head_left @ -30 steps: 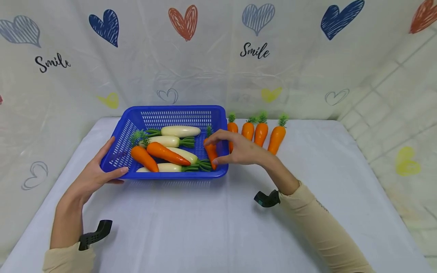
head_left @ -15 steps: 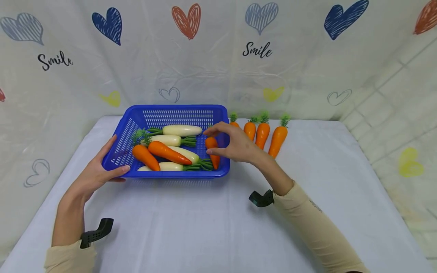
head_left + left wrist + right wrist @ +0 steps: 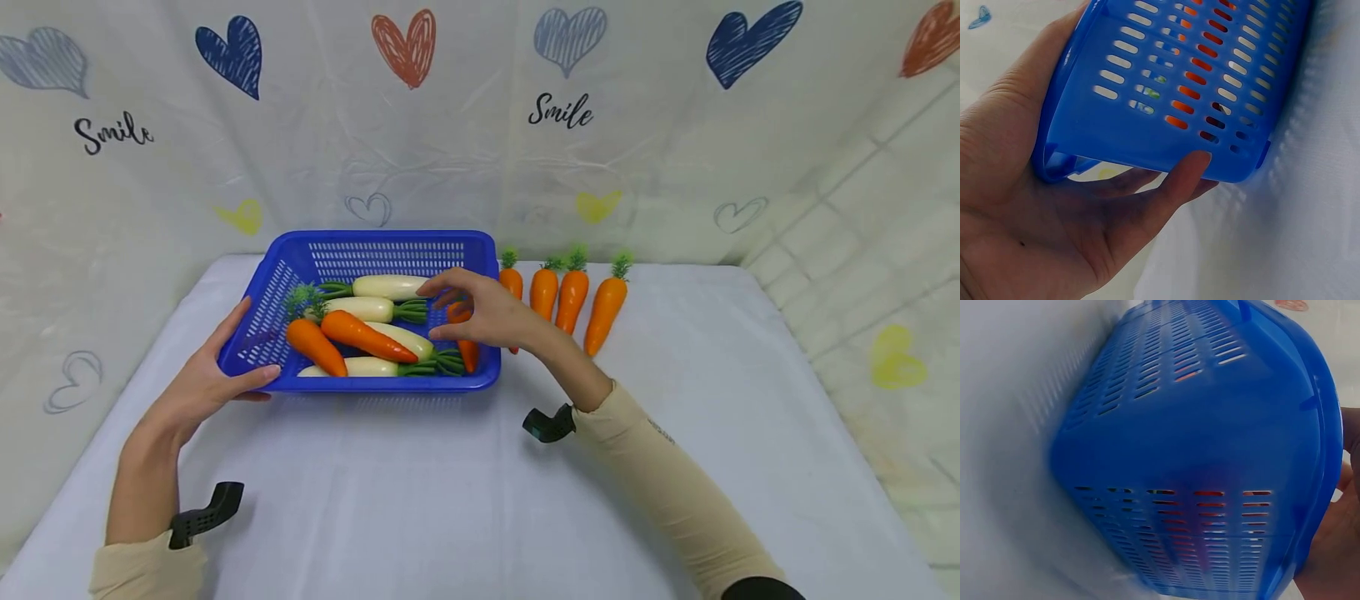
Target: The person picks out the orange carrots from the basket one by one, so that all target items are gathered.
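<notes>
A blue basket [image 3: 390,384] with slotted walls holds white radishes [image 3: 390,287] with green stems and orange carrots [image 3: 369,337] with leafy tops. My left hand [image 3: 197,392] grips its front left corner; in the left wrist view the hand [image 3: 1054,219] wraps the rim [image 3: 1054,112]. Over the basket's right part hangs my right hand [image 3: 487,310], thumb and fingers parted with nothing between them. Another carrot [image 3: 469,357] lies at the right end inside, partly hidden under that hand. In the right wrist view the basket wall [image 3: 1210,437] covers most of the hand [image 3: 1335,537].
Several more carrots [image 3: 573,292] lie in a row on the white tablecloth [image 3: 375,500], just right of the basket. Behind the table hangs a pale curtain [image 3: 465,125] printed with hearts and lettering.
My right hand has come off the carrot at the right end and moved left over the basket, uncovering more of the carrots outside. The left hand stays on the basket corner.
</notes>
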`<state>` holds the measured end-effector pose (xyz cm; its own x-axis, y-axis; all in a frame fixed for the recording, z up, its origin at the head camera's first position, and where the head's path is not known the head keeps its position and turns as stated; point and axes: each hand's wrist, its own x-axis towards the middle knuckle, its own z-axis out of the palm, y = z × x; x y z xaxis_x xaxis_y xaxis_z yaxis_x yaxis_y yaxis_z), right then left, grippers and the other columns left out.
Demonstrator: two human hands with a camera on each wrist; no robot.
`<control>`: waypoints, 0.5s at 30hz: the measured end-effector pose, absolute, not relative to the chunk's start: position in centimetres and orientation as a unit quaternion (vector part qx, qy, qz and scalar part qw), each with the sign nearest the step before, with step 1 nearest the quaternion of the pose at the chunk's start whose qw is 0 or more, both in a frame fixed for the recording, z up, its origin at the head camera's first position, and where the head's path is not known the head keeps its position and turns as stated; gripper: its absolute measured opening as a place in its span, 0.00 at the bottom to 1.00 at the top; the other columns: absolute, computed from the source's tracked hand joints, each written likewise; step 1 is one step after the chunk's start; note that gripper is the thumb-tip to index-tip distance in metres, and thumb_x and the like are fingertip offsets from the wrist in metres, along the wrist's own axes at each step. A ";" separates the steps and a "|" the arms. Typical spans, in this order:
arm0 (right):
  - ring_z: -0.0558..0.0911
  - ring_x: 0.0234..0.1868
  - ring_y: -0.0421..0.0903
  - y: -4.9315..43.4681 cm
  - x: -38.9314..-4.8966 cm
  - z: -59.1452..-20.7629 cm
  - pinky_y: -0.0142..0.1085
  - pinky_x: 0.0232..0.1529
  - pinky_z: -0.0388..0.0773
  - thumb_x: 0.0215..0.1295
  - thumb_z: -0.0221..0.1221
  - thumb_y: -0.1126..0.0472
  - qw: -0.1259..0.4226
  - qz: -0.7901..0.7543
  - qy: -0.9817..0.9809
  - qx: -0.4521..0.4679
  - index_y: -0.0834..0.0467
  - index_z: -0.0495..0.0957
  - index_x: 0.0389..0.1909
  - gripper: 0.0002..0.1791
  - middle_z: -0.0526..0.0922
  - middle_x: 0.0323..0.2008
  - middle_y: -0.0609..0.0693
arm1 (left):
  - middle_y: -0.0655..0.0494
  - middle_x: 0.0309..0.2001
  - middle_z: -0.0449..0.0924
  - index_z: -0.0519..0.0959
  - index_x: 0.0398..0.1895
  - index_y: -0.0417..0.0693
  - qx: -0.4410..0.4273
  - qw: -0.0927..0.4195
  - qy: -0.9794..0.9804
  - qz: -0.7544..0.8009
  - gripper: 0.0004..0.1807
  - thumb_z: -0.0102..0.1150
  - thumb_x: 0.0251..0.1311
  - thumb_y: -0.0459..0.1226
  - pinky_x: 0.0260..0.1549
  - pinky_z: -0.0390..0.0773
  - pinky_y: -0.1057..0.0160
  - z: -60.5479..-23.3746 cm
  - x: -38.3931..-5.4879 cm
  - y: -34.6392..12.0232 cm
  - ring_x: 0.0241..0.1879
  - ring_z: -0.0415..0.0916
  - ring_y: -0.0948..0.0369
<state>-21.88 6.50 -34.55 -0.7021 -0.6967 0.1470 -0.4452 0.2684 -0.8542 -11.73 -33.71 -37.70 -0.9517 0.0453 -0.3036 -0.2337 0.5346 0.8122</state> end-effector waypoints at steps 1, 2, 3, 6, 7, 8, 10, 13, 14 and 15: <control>0.82 0.63 0.60 6.3 -22.0 -34.5 0.55 0.64 0.82 0.63 0.73 0.62 0.136 -0.483 0.784 -0.366 0.59 0.76 0.64 0.29 0.80 0.64 0.54 | 0.31 0.84 0.32 0.26 0.80 0.86 -0.054 0.145 0.864 0.479 0.58 0.64 0.70 0.48 0.44 0.88 0.66 -37.7 -11.7 -33.8 0.54 0.77 0.51; 0.82 0.63 0.60 6.1 -22.1 -34.5 0.54 0.64 0.82 0.63 0.73 0.62 0.140 -0.481 0.784 -0.367 0.58 0.76 0.64 0.29 0.80 0.64 0.54 | 0.31 0.84 0.33 0.26 0.80 0.86 -0.054 0.145 0.864 0.479 0.58 0.64 0.71 0.48 0.44 0.88 0.66 -37.7 -11.7 -33.8 0.54 0.77 0.51; 0.82 0.63 0.60 5.9 -22.2 -34.4 0.53 0.63 0.83 0.63 0.73 0.62 0.145 -0.482 0.783 -0.366 0.57 0.76 0.64 0.29 0.80 0.64 0.54 | 0.31 0.84 0.33 0.26 0.80 0.86 -0.055 0.145 0.865 0.478 0.58 0.64 0.71 0.49 0.44 0.88 0.66 -37.7 -11.7 -33.9 0.54 0.76 0.51; 0.82 0.63 0.60 5.5 -22.5 -34.3 0.47 0.61 0.85 0.63 0.72 0.63 0.160 -0.484 0.780 -0.362 0.57 0.76 0.64 0.28 0.80 0.64 0.54 | 0.31 0.84 0.33 0.26 0.80 0.86 -0.056 0.146 0.865 0.478 0.58 0.64 0.71 0.49 0.44 0.88 0.65 -37.7 -11.7 -33.8 0.56 0.75 0.50; 0.82 0.63 0.60 5.3 -22.6 -34.2 0.46 0.60 0.86 0.63 0.72 0.63 0.165 -0.485 0.780 -0.360 0.57 0.76 0.64 0.28 0.80 0.64 0.54 | 0.31 0.84 0.33 0.26 0.80 0.86 -0.056 0.146 0.864 0.478 0.58 0.64 0.71 0.49 0.44 0.88 0.65 -37.7 -11.7 -33.8 0.56 0.75 0.50; 0.83 0.63 0.59 5.1 -22.7 -34.2 0.45 0.60 0.86 0.63 0.72 0.63 0.170 -0.486 0.779 -0.358 0.57 0.76 0.64 0.28 0.79 0.65 0.55 | 0.31 0.84 0.33 0.26 0.80 0.86 -0.056 0.146 0.864 0.479 0.57 0.64 0.71 0.49 0.44 0.88 0.65 -37.7 -11.6 -33.7 0.55 0.76 0.50; 0.83 0.63 0.59 4.6 -22.9 -34.2 0.42 0.58 0.87 0.63 0.72 0.63 0.175 -0.484 0.780 -0.357 0.57 0.76 0.64 0.28 0.79 0.64 0.55 | 0.31 0.84 0.32 0.26 0.80 0.86 -0.056 0.146 0.863 0.480 0.57 0.64 0.71 0.48 0.44 0.89 0.65 -37.6 -11.6 -33.7 0.54 0.76 0.52; 0.84 0.61 0.59 4.0 -23.0 -34.2 0.41 0.57 0.87 0.63 0.72 0.63 0.177 -0.479 0.781 -0.359 0.56 0.76 0.64 0.28 0.80 0.64 0.56 | 0.31 0.84 0.33 0.26 0.80 0.86 -0.056 0.146 0.861 0.483 0.57 0.64 0.71 0.48 0.44 0.89 0.64 -37.6 -11.6 -33.7 0.53 0.76 0.54; 0.85 0.61 0.59 3.8 -23.1 -34.2 0.40 0.56 0.87 0.63 0.72 0.63 0.178 -0.477 0.781 -0.362 0.56 0.76 0.64 0.29 0.80 0.64 0.57 | 0.31 0.84 0.33 0.26 0.80 0.86 -0.056 0.146 0.861 0.484 0.57 0.64 0.71 0.48 0.44 0.89 0.64 -37.6 -11.6 -33.7 0.53 0.76 0.54; 0.85 0.61 0.59 3.6 -23.1 -34.2 0.39 0.56 0.87 0.63 0.72 0.64 0.180 -0.475 0.781 -0.363 0.56 0.76 0.64 0.29 0.80 0.63 0.57 | 0.31 0.84 0.33 0.26 0.80 0.86 -0.056 0.146 0.861 0.484 0.57 0.64 0.71 0.48 0.44 0.89 0.64 -37.6 -11.7 -33.7 0.53 0.76 0.54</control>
